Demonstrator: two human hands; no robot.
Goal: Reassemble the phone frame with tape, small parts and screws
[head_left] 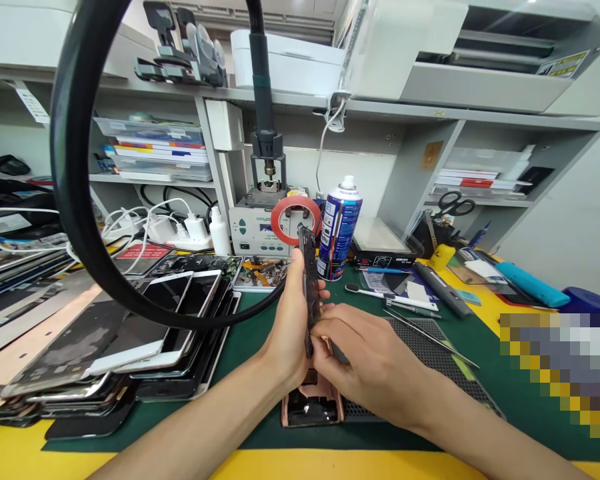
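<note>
phone part (309, 283) held upright, tray (254, 289) holding pieces (265, 272).

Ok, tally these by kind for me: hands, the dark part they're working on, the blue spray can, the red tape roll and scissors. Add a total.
Hands: 2, left hand and right hand
Dark part: 1
Blue spray can: 1
Red tape roll: 1
Scissors: 1
Total: 6

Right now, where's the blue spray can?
Head view, right of centre: the blue spray can stands beyond the right hand, beside the red tape ring.
</note>
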